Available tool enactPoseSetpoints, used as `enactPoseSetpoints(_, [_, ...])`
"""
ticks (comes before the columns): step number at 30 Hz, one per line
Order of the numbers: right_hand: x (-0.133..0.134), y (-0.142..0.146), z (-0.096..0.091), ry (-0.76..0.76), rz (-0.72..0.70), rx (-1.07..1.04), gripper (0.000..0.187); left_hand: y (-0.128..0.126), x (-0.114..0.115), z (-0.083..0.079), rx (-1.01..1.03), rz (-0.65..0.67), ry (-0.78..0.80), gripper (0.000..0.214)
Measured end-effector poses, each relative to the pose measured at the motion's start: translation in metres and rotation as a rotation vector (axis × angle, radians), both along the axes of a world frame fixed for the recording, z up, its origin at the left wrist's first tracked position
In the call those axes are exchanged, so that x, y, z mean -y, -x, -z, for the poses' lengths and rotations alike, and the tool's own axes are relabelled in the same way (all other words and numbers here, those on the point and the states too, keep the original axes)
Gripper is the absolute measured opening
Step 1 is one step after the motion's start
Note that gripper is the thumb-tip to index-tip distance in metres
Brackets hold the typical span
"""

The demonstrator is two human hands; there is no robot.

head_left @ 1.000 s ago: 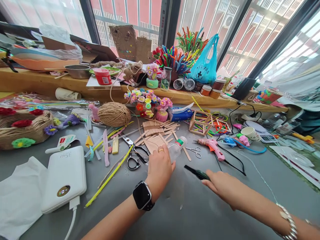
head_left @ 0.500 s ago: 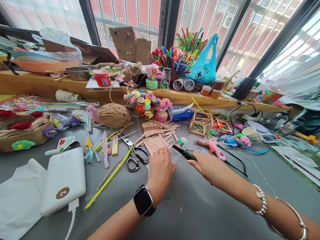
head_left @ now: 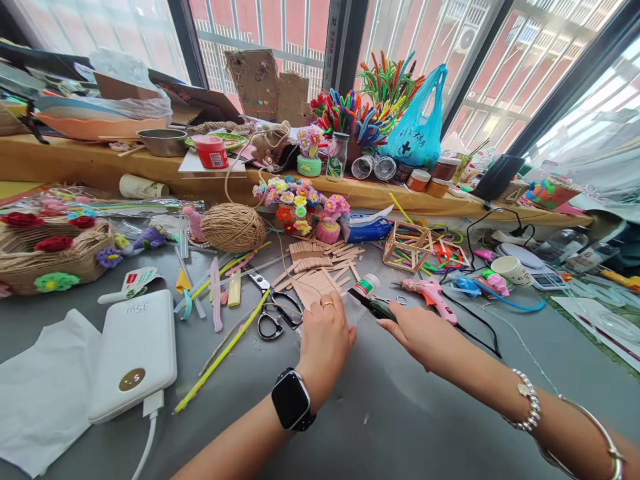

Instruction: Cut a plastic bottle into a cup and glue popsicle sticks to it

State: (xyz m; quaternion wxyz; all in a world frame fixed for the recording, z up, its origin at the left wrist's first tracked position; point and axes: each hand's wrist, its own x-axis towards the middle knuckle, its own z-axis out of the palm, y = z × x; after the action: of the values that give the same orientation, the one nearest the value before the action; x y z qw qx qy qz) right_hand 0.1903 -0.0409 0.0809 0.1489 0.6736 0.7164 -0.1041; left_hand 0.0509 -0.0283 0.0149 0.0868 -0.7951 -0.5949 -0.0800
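Observation:
My right hand (head_left: 417, 333) is wrapped round the dark green handle of a utility knife (head_left: 373, 305), whose black blade points to the left. Just beside that blade, my left hand (head_left: 326, 333) is closed, its fingertips down at a clear plastic piece (head_left: 353, 313) that is hard to see against the table. A white bottle with a green label (head_left: 367, 285) lies behind the blade. Wooden craft sticks (head_left: 315, 283) are joined and scattered beyond my left fingers. Black-handled scissors (head_left: 273, 310) rest open to the left of that hand.
A pink glue gun (head_left: 431, 299) with a black cord lies to the right, near a stick frame (head_left: 407, 245). A twine ball (head_left: 234, 227), pipe-cleaner flowers (head_left: 290, 197) and a tissue pack (head_left: 367, 229) stand behind. A white power bank (head_left: 135, 353) sits at left with a yellow pipe cleaner (head_left: 220, 357) nearby.
The whole view has shifted slightly, so things appear a little to the right. Both hands keep nearly the same pose, with the knife still beside the left fingers.

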Motion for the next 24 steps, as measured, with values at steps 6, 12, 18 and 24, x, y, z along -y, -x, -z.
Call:
enactPoseSetpoints(6, [-0.004, 0.003, 0.002, -0.007, 0.006, 0.033, 0.035, -0.001, 0.000, 0.001, 0.005, -0.006, 0.007, 0.057])
enactPoseSetpoints(12, [-0.003, 0.006, 0.002, -0.031, -0.026, 0.033, 0.031, 0.001, -0.002, 0.001, 0.024, -0.009, 0.044, 0.053])
enactPoseSetpoints(18, [0.005, 0.009, 0.007, -0.065, 0.006, 0.049, 0.030, 0.003, -0.006, 0.000, 0.033, -0.008, 0.067, 0.053])
enactPoseSetpoints(24, [0.006, 0.009, 0.010, -0.074, 0.007, 0.085, 0.030, 0.003, -0.005, -0.003, 0.061, -0.001, 0.069, 0.052])
